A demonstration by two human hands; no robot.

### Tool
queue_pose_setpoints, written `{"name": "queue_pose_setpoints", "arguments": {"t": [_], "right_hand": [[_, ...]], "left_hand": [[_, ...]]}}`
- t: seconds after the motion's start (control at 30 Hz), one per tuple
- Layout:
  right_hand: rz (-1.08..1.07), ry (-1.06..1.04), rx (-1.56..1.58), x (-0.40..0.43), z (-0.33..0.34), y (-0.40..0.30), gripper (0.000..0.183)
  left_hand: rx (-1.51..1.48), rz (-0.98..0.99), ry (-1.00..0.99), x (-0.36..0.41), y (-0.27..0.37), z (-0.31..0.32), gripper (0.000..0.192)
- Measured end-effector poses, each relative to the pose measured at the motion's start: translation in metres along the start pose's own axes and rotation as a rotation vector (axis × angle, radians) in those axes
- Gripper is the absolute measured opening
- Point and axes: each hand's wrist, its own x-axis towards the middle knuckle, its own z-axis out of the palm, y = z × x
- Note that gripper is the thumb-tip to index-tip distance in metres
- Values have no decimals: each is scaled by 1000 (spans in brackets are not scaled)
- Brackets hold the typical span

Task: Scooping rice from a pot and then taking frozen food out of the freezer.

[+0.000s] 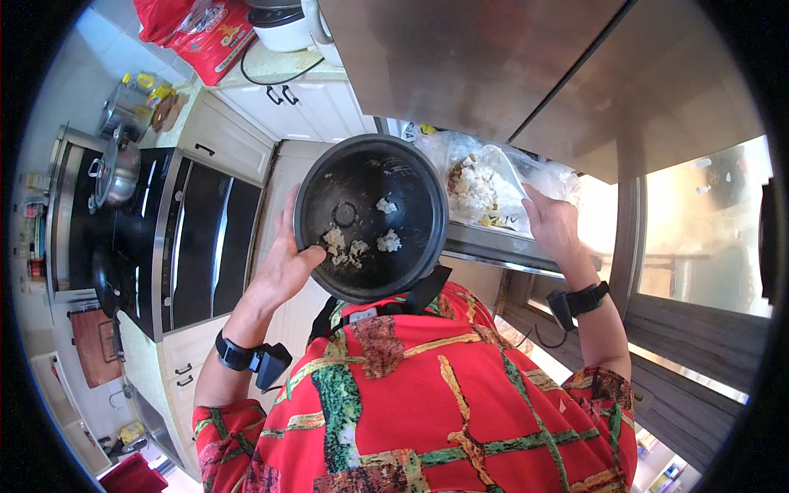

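Note:
My left hand (286, 262) grips the rim of a black rice-cooker inner pot (370, 166), with the thumb inside the edge. A few clumps of cooked rice (388, 241) stick to the pot's inner surface, and the pot is tipped so that I look into it. To its right, my right hand (551, 222) is closed on a white utensil (506, 161), apparently a rice paddle. That utensil lies against a heap of cooked rice (478, 188) in a clear plastic bag (542, 172). Its far end is not clearly visible.
The bag sits in a pulled-out drawer (493, 237) beneath large brown-grey doors (481, 61). At the left are a black cooktop (142, 228) with a steel pot (120, 172) and white cabinets (228, 129). A red bag (212, 43) and a white appliance (286, 34) stand on the far counter.

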Motion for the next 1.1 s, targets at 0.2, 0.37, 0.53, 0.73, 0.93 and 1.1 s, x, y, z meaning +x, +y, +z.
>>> {"name": "queue_pose_setpoints", "arguments": {"t": [0.2,0.37,0.53,0.73,0.93,1.1], "right_hand": [[-95,-53,-218,-17,9,-6,29],[141,-16,49,-17,-11,-9,25],[293,-52,707,-32,-32,-25,29],[-197,-193,661,-29,-63,-97,30],[-623,-2,93,29,-11,-157,41],[-758,-57,-70,36,-9,-173,42]], "left_hand": [[59,68,-18,-3,2,6,95],[10,50,-32,-1,2,7,96],[158,52,-49,-5,20,4,95],[149,36,-113,1,23,6,96],[133,210,-151,3,33,11,99],[182,268,-171,5,45,15,98]]}}
